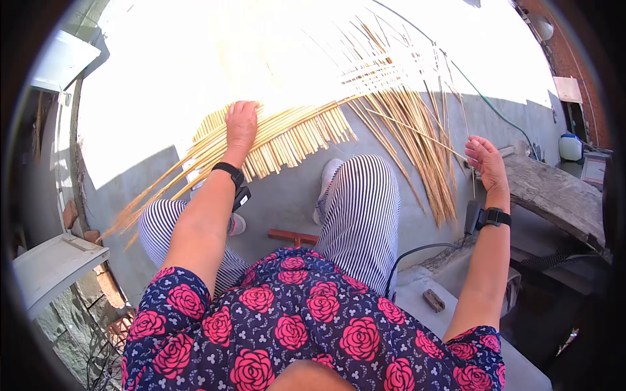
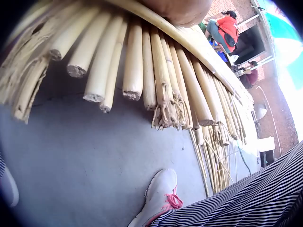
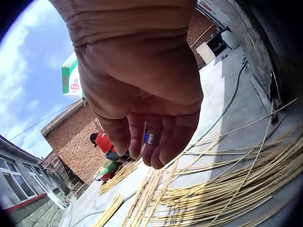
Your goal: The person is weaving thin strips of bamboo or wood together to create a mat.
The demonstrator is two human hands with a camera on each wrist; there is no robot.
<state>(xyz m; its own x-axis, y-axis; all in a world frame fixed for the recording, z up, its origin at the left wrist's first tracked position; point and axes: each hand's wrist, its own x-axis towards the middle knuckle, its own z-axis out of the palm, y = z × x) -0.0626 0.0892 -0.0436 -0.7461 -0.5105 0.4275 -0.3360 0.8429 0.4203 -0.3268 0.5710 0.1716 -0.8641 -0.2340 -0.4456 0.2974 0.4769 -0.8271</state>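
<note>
A mat of pale yellow stalks (image 1: 287, 140) lies on the ground before the knees, with several long stalks laid across its short cut ends. My left hand (image 1: 242, 124) rests on these crossing stalks, its fingertips lost in the glare. From the left wrist view, the underside of this hand sits against a long stalk (image 2: 199, 42) above a row of cut ends (image 2: 132, 85). Out to the right, my right hand (image 1: 486, 159) is raised, its fingers loosely bent and nothing between them. A ring (image 3: 151, 138) is on one finger. Loose long stalks (image 1: 417, 143) fan out between the hands.
A weathered plank (image 1: 554, 195) stands at the right, with a white and blue jug (image 1: 570, 148) behind it. A green hose (image 1: 489, 104) runs across the sunlit ground. A white board (image 1: 55, 267) stands at the left. Another person in red (image 3: 104, 143) sits farther off.
</note>
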